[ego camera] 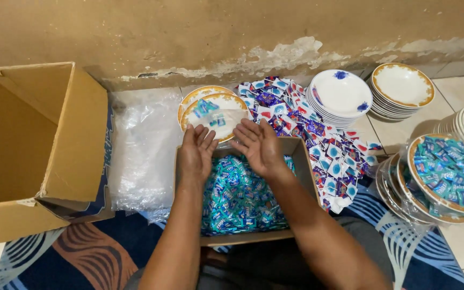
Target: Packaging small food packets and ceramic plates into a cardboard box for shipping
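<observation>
My left hand (195,150) and my right hand (259,144) are both stretched forward, palms up, fingers apart, over the far rim of a small cardboard box (306,172) full of blue-green sachets (240,198). Neither hand holds anything. Just beyond the fingertips lies a gold-rimmed plate (216,115) with a few blue sachets and a clear wrap on it, stacked on another such plate.
A big open carton (33,150) lies at left, with crumpled clear plastic (143,150) beside it. Red-white-blue sachets (323,145) are heaped at right. Stacks of white bowls (342,96) and gold-rimmed plates (403,88) stand by the wall. A wrapped plate with sachets (447,174) sits far right.
</observation>
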